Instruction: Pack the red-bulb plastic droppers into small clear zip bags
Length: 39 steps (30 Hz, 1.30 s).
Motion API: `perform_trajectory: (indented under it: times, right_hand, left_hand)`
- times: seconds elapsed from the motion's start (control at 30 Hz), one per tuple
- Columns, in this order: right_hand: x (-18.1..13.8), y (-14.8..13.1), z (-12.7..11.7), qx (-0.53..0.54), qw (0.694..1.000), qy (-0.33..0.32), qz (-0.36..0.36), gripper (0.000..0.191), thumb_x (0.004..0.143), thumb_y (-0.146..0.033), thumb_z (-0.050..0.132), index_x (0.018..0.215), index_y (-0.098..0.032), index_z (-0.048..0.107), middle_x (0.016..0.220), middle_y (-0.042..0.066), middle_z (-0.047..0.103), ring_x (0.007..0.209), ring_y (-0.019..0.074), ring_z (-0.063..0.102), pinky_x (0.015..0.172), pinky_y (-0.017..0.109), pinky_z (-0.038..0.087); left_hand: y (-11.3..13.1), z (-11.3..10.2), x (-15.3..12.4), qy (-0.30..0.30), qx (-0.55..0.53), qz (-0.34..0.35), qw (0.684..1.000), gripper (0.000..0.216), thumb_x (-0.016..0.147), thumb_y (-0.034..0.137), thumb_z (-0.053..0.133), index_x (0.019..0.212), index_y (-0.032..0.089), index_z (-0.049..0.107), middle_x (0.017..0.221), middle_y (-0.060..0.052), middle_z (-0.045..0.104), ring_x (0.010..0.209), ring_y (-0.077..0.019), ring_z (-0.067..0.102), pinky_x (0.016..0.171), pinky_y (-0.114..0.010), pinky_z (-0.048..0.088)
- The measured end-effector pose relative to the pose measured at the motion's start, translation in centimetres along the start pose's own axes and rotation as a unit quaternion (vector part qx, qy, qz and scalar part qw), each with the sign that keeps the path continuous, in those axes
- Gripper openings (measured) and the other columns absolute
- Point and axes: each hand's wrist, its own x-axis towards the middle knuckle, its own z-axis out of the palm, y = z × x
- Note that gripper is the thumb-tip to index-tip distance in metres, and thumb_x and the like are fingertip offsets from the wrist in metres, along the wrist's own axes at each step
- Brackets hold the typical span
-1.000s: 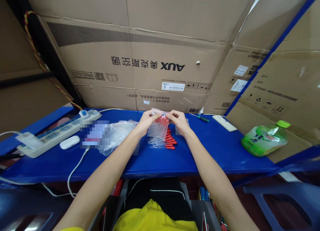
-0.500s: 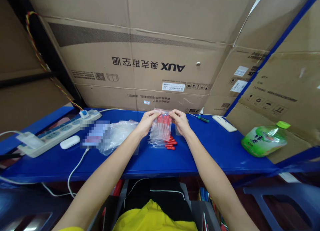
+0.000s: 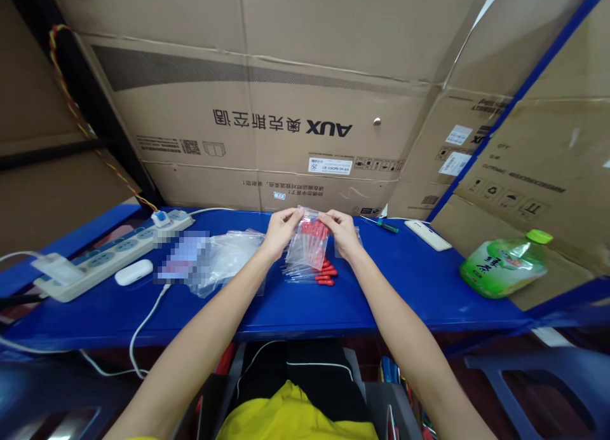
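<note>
A small clear plastic bag [image 3: 311, 244] hangs between my two hands above the blue table. Inside it are several clear droppers with red rubber bulbs at the top. My left hand [image 3: 282, 230] pinches the bag's upper left corner between thumb and fingers. At the upper right edge, my right hand [image 3: 344, 229] grips the same bag. More red-bulbed droppers [image 3: 326, 276] lie on the table just below and behind the bag, partly covered by it. Another clear bag [image 3: 358, 236] lies flat beside my right hand, mostly hidden.
A pile of clear bags [image 3: 231, 262] lies left. Further left are a white power strip [image 3: 119, 252] and a white case [image 3: 133, 272]. To the right are a screwdriver [image 3: 387, 226], a white phone-like slab [image 3: 427, 234] and a green bottle [image 3: 502, 268]. Cardboard [image 3: 286, 77] walls the back.
The held bag tilts slightly, its top edge shifting a little. Both hands keep hold and have barely moved. The loose droppers stay in place.
</note>
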Motion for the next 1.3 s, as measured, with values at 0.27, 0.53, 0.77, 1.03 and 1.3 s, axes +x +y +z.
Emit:
perform_trajectory:
  times: [0.27,0.53,0.77,1.03,1.3]
  right_hand:
    - [-0.2,0.4,0.7,0.015,0.999,0.012,0.03,0.055,0.069,-0.074,0.083,0.072,-0.02,0.077,0.067,0.001,0.066,0.057,0.0136,0.051,0.051,0.027,0.043]
    - [0.1,0.5,0.0,0.029,0.998,0.041,0.037,0.054,0.068,-0.071,0.085,0.075,-0.018,0.08,0.074,0.002,0.072,0.064,0.0148,0.057,0.059,0.027,0.046]
    - [0.0,0.4,0.2,0.024,0.999,0.021,0.042,0.055,0.068,-0.073,0.083,0.076,-0.02,0.077,0.07,0.003,0.071,0.061,0.0165,0.058,0.057,0.029,0.047]
    - [0.6,0.7,-0.8,-0.01,0.998,0.057,-0.023,0.054,0.074,-0.068,0.081,0.06,-0.021,0.061,0.059,-0.004,0.054,0.055,0.0114,0.043,0.056,0.026,0.037]
    - [1.3,1.6,-1.2,-0.036,0.994,0.099,-0.014,0.05,0.082,-0.07,0.068,0.07,-0.021,0.061,0.063,-0.003,0.058,0.058,0.014,0.049,0.06,0.026,0.041]
  left_hand:
    - [-0.1,-0.2,0.2,0.043,0.005,0.015,0.999,0.044,0.082,0.06,0.076,0.082,0.016,0.076,0.077,-0.002,0.07,0.072,-0.0163,0.057,0.063,-0.025,0.043]
    - [-0.5,0.2,0.0,0.038,0.021,0.0,0.999,0.048,0.081,0.063,0.076,0.089,0.015,0.079,0.081,-0.003,0.071,0.072,-0.0165,0.058,0.057,-0.023,0.043]
    - [-0.5,0.0,0.2,0.059,-0.018,-0.02,0.998,0.053,0.077,0.066,0.079,0.091,0.014,0.078,0.084,-0.005,0.072,0.071,-0.0162,0.059,0.053,-0.022,0.045]
    - [-0.6,-0.3,0.4,0.042,0.023,-0.039,0.998,0.054,0.073,0.068,0.08,0.081,0.015,0.074,0.083,-0.005,0.071,0.065,-0.0147,0.06,0.048,-0.024,0.049]
    - [0.1,-1.7,0.8,-0.014,0.323,0.078,0.943,0.049,0.095,0.063,0.057,0.084,0.02,0.079,0.083,-0.01,0.078,0.083,-0.0262,0.073,0.07,-0.032,0.055]
